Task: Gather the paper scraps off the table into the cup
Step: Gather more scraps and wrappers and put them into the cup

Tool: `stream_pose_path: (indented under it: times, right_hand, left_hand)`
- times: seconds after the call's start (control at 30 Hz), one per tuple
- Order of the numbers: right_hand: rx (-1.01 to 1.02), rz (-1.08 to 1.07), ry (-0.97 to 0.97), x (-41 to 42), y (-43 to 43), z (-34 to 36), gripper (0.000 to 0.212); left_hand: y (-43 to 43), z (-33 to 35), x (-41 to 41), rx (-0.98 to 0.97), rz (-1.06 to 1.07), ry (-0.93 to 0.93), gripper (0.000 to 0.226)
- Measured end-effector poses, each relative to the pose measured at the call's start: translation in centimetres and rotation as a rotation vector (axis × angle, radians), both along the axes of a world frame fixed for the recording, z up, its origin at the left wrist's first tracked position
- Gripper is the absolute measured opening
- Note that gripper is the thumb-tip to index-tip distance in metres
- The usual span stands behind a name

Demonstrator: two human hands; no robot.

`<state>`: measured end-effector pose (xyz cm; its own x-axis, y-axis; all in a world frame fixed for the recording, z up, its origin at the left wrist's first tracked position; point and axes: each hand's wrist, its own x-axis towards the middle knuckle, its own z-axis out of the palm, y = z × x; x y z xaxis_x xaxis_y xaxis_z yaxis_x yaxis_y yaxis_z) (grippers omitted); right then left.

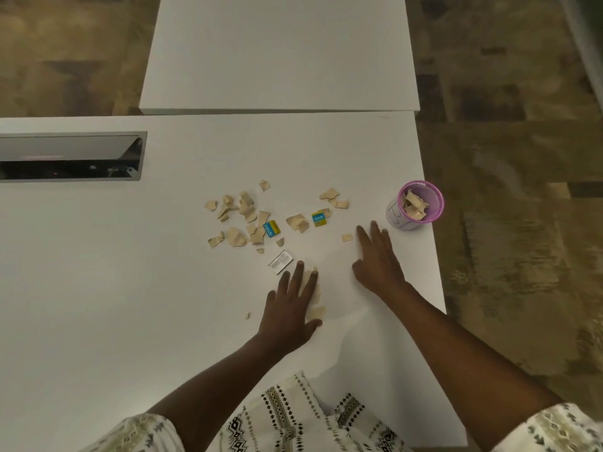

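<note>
Several tan paper scraps (pixel 243 220) lie scattered across the middle of the white table (pixel 130 288), along with two blue-and-yellow pieces (pixel 272 228) and a small silver card (pixel 281 262). A pink-rimmed cup (pixel 411 208) near the table's right edge holds several tan scraps. My left hand (pixel 292 308) lies flat, palm down, over a few scraps (pixel 317 311) that peek out beside its fingers. To the right, my right hand (pixel 377 259) rests flat with fingers spread on bare table, just below and left of the cup. One loose scrap (pixel 347 237) lies by its fingertips.
A recessed metal cable tray (pixel 70 156) is set into the table at the far left. A second white tabletop (pixel 280 53) adjoins at the back. The right table edge runs just past the cup, with patterned floor (pixel 522 223) beyond.
</note>
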<state>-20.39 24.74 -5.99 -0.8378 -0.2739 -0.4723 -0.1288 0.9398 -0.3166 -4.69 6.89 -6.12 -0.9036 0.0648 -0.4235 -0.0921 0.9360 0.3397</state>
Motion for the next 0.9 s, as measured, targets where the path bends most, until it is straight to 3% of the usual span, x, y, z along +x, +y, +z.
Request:
stream_pose_path:
  times: [0.13, 0.27, 0.5, 0.73, 0.9]
  right_hand:
    - [-0.033, 0.18, -0.002, 1.7, -2.4, -0.1, 0.078]
    - [-0.046, 0.339, -0.011, 4.8, -3.4, -0.3, 0.076]
    - [-0.142, 0.374, -0.017, 9.6, -2.8, 0.0, 0.077]
    - [-0.112, 0.422, 0.038, 10.8, -4.3, -0.5, 0.086]
    - [-0.123, 0.533, 0.041, 11.7, -6.5, -0.4, 0.083]
  left_hand:
    - [0.6, 0.3, -1.3, -0.029, -0.062, -0.039, 0.085]
    - [0.1, -0.2, -0.9, -0.005, -0.111, 0.087, 0.056]
    - [-1.5, -0.5, -0.2, 0.06, -0.132, 0.222, 0.029]
    - [-3.9, 0.7, 0.7, 0.106, 0.037, 0.238, 0.026]
    - [-6.2, 0.6, 3.2, 0.03, 0.192, 0.256, 0.019]
